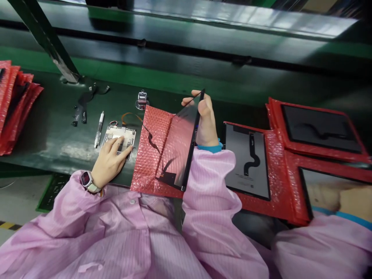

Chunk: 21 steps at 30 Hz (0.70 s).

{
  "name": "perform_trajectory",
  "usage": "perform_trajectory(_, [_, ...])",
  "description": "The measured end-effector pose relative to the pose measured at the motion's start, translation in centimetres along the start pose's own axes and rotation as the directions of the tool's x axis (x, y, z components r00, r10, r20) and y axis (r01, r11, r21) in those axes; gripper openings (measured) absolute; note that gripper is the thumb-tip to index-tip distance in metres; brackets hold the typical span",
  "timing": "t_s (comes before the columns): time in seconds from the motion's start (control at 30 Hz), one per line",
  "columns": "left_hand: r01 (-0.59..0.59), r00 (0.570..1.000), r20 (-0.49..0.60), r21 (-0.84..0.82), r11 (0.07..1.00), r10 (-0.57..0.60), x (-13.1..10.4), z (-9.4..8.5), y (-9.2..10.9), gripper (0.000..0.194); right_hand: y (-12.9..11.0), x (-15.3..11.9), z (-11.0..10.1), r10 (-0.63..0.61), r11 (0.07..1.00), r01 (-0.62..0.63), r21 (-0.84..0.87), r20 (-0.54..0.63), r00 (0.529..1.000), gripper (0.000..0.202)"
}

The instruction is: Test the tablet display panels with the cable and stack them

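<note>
My right hand (207, 120), with a blue wristband, grips the upper edge of a thin display panel (181, 145) and holds it tilted steeply, its glossy face toward the left. Under the panel lies a red bubble-wrap pouch (152, 145). A dark flex cable (152, 141) shows over the pouch, near a thin orange ribbon (132, 114) that runs from a small circuit board (129, 133). On that board rest the spread fingers of my left hand (110, 159), which wears a watch. Part of the board is hidden beneath the fingers.
Left of the board are a white pen (99, 130) and black cables (84, 102). A metal tally counter (142, 100) stands behind the pouch. Red pouches (19, 104) are stacked far left. More panels (247, 162) on red pouches lie right, where a co-worker's hand (356, 201) reaches in.
</note>
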<state>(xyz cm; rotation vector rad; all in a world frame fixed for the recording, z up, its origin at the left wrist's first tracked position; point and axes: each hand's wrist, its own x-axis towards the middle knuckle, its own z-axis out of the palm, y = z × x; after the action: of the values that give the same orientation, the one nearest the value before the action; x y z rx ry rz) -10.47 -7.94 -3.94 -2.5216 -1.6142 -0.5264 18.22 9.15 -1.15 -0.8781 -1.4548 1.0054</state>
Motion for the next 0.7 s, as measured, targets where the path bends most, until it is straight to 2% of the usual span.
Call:
perform_trajectory(0.1, [0.011, 1.000, 0.000, 0.004, 1.000, -0.011, 0.1, -0.1, 0.3, 0.035, -0.6, -0.2, -0.6, 0.045, 0.999, -0.044, -0.031, 0.029, 0.999, 0.059])
perform_trajectory(0.2, [-0.043, 0.999, -0.033, -0.027, 0.999, 0.042, -0.1, -0.4, 1.2, 0.034, -1.3, -0.7, -2.5, 0.197, 0.978, -0.195, -0.073, 0.017, 0.980, 0.053])
perform_trajectory(0.27, [-0.155, 0.988, 0.014, -0.082, 0.985, 0.157, -0.4, -0.5, 1.9, 0.038, -1.6, -1.2, -4.4, 0.282, 0.951, -0.281, -0.126, -0.014, 0.959, 0.044])
perform_trajectory(0.33, [-0.233, 0.965, 0.091, -0.124, 0.965, 0.245, -0.6, -0.4, 2.5, 0.042, -1.9, -1.8, -6.4, 0.305, 0.935, -0.306, -0.180, -0.034, 0.952, 0.028])
perform_trajectory(0.4, [-0.225, 0.960, 0.141, -0.140, 0.964, 0.244, -0.6, -0.3, 2.8, 0.044, -2.0, -2.2, -8.1, 0.295, 0.934, -0.294, -0.203, -0.026, 0.955, 0.016])
perform_trajectory(0.47, [-0.182, 0.965, 0.163, -0.160, 0.970, 0.207, -0.5, -0.2, 2.8, 0.046, -2.0, -2.4, -9.2, 0.299, 0.936, -0.293, -0.192, -0.002, 0.954, 0.015])
perform_trajectory(0.57, [-0.124, 0.970, 0.182, -0.202, 0.971, 0.162, 0.1, -0.2, 2.4, 0.053, -1.3, -1.9, -9.4, 0.302, 0.941, -0.289, -0.175, 0.051, 0.952, 0.015])
perform_trajectory(0.7, [-0.023, 0.973, 0.213, -0.310, 0.951, 0.093, 1.1, -0.4, 2.0, 0.058, 1.2, -0.5, -7.2, 0.291, 0.944, -0.261, -0.203, 0.138, 0.947, 0.011])
